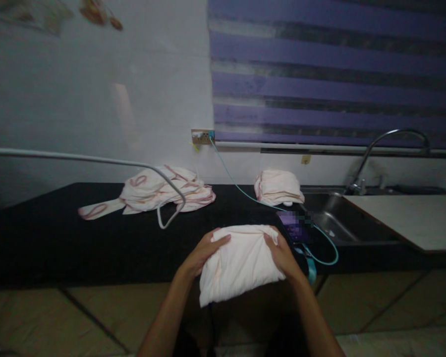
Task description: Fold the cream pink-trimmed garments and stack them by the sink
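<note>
A loose pile of patterned cloths [163,191] and a folded stack [278,187] lie on the black countertop [59,233], near a phone [295,225] on a teal cable [241,191] beside the sink [338,218]. The phone's screen is blurred. Left hand [204,253] and right hand [280,253] clasp a folded white cloth [238,263] at the counter's edge, fingers curled over its ends.

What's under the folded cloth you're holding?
Both hands, left hand and right hand, grip the folded cloth over the black counter edge; whatever lies beneath is covered.
</note>
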A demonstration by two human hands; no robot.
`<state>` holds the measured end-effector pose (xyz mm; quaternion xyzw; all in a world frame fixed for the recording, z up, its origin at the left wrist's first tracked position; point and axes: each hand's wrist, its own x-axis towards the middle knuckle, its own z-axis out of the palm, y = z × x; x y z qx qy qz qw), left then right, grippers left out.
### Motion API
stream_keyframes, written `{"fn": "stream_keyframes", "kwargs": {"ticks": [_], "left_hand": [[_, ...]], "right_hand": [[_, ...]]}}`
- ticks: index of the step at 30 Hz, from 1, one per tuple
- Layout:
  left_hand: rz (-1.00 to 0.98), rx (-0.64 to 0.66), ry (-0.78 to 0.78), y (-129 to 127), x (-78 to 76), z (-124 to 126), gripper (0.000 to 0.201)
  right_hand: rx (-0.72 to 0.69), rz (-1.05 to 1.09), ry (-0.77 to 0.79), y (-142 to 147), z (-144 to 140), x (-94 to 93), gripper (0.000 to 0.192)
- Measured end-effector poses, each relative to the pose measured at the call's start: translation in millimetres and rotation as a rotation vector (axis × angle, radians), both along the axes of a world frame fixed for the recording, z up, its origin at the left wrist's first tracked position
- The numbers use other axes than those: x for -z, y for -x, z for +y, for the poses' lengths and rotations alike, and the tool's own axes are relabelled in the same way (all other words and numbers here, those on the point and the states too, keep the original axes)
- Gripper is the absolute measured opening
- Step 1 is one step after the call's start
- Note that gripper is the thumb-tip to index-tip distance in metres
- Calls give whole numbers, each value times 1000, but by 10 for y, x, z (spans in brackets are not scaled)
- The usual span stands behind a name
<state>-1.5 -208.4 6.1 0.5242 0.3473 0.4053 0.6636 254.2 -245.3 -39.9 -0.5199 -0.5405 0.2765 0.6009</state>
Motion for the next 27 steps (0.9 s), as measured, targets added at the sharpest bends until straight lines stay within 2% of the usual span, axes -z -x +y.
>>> {"fn": "stream_keyframes", "kwargs": {"ticks": [3,6,9,15,21,27], "left_hand": [[7,66,-14,11,-7,6,61],[13,47,-13,23,5,13,71],[9,29,15,40,24,20,66],[-51,101,101,11,-25,-39,52],[-67,-44,88,-140,-76,-170,66],[-94,-70,146,-268,-130,-181,72]], "right_hand": [[42,-14,34,0,23,70,59],[54,-40,28,-14,33,98,56],[72,-64,15,-21,31,102,52],[103,37,-8,12,18,34,56],[87,64,-25,44,25,-22,56],[93,79,23,-37,39,-75,54]]}}
